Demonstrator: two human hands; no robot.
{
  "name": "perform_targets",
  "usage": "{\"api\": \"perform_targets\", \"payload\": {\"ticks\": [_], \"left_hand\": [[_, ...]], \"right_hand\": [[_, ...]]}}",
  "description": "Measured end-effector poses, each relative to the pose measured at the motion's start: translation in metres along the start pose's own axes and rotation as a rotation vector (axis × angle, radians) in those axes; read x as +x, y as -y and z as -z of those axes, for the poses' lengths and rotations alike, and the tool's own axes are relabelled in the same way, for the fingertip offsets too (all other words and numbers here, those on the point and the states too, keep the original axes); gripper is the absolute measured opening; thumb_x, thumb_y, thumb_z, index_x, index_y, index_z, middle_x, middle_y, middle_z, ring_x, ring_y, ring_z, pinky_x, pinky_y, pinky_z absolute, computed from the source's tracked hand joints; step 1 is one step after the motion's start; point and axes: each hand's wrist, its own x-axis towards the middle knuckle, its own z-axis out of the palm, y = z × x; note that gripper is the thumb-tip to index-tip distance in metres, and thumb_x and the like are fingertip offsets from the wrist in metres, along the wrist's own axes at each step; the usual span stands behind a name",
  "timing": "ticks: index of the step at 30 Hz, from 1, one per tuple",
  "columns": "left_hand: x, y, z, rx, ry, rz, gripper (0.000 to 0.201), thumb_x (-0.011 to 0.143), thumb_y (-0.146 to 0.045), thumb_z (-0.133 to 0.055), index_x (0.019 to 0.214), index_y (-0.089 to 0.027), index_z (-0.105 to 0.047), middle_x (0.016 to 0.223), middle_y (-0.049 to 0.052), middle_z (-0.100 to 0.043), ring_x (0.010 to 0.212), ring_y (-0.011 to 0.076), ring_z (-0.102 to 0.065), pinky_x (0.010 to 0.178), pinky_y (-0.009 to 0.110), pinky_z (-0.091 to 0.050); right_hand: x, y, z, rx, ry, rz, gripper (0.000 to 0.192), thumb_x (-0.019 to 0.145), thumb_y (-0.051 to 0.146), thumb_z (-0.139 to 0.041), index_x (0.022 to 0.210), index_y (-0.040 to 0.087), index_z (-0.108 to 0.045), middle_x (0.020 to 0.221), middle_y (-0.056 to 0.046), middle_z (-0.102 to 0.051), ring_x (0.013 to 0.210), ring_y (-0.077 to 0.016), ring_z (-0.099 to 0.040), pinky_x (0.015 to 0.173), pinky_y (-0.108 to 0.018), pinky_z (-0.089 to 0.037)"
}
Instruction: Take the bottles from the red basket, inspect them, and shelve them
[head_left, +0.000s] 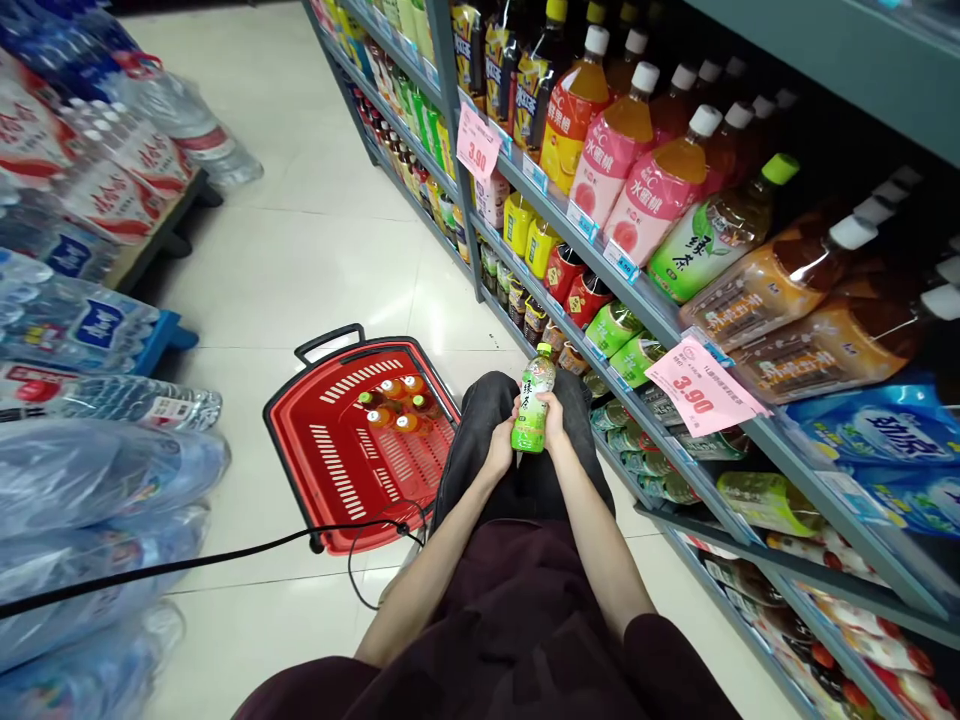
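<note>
A small green tea bottle (533, 400) with a green cap stands nearly upright above my knees, held between both hands. My left hand (504, 440) is closed on its left side, the fingers partly hidden behind it. On the other side my right hand (553, 420) grips the bottle, its thumb near the label. To the left on the floor sits a red shopping basket (330, 390) with a black handle. Inside it several drink bottles (409, 423) with orange and green caps are grouped together.
Along the right runs a grey shelf rack (461, 150) filled with bottled drinks, with pink price tags (694, 385) hanging from its edge. Stacked water packs (90, 480) line the left side. A black cable (225, 553) crosses in front of the basket.
</note>
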Motion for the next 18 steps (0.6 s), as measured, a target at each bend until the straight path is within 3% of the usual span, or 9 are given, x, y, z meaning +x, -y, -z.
{"api": "perform_targets", "payload": {"ticks": [5,7,10,12,14,18], "left_hand": [[-0.015,-0.017,0.004,0.345,-0.094,-0.318,0.038,0.103,-0.047,-0.042,0.102,-0.016,-0.065,0.103,0.008,-0.069,0.096,0.0217,-0.062,0.089,0.03,-0.047],[-0.019,-0.023,0.002,0.365,-0.088,-0.35,0.038,0.1,-0.051,-0.052,0.114,-0.016,-0.061,0.114,0.01,-0.066,0.106,0.0227,-0.062,0.095,0.03,-0.047],[-0.019,-0.025,-0.002,0.366,-0.055,-0.364,0.065,0.08,-0.05,-0.08,0.129,-0.016,-0.053,0.13,0.014,-0.061,0.118,0.0261,-0.061,0.102,0.032,-0.048],[-0.018,-0.025,-0.003,0.413,-0.057,-0.384,0.077,0.07,-0.045,-0.089,0.131,-0.017,-0.051,0.132,0.015,-0.06,0.119,0.0268,-0.061,0.103,0.033,-0.049],[-0.017,-0.025,-0.002,0.437,-0.047,-0.355,0.074,0.069,-0.047,-0.089,0.126,-0.017,-0.052,0.124,0.013,-0.064,0.109,0.0246,-0.065,0.097,0.033,-0.052],[-0.017,-0.028,0.0,0.215,0.112,-0.105,0.067,0.071,-0.058,-0.084,0.113,-0.016,-0.052,0.094,0.006,-0.068,0.07,0.0184,-0.065,0.064,0.031,-0.056]], "right_hand": [[-0.001,-0.001,0.0,0.023,-0.057,0.078,0.034,0.071,0.041,-0.062,0.091,0.014,-0.067,0.075,-0.008,-0.071,0.085,-0.027,-0.072,0.071,-0.035,-0.063],[-0.001,0.0,-0.002,0.071,-0.077,0.095,0.033,0.072,0.04,-0.066,0.093,0.014,-0.068,0.081,-0.009,-0.073,0.088,-0.0268,-0.073,0.074,-0.034,-0.063],[0.001,0.002,-0.005,0.138,-0.119,0.145,0.037,0.074,0.036,-0.073,0.103,0.014,-0.069,0.093,-0.009,-0.076,0.092,-0.026,-0.074,0.077,-0.033,-0.063],[0.001,0.002,-0.006,0.18,-0.12,0.153,0.039,0.078,0.037,-0.073,0.109,0.014,-0.069,0.099,-0.009,-0.077,0.094,-0.026,-0.074,0.077,-0.033,-0.063],[0.002,0.003,-0.005,0.23,-0.088,0.122,0.041,0.087,0.045,-0.068,0.113,0.014,-0.069,0.1,-0.01,-0.077,0.094,-0.0264,-0.075,0.077,-0.034,-0.063],[0.0,0.006,-0.001,0.346,-0.062,0.066,0.058,0.102,0.066,-0.045,0.117,0.014,-0.069,0.096,-0.013,-0.077,0.086,-0.0269,-0.075,0.075,-0.038,-0.065]]}}
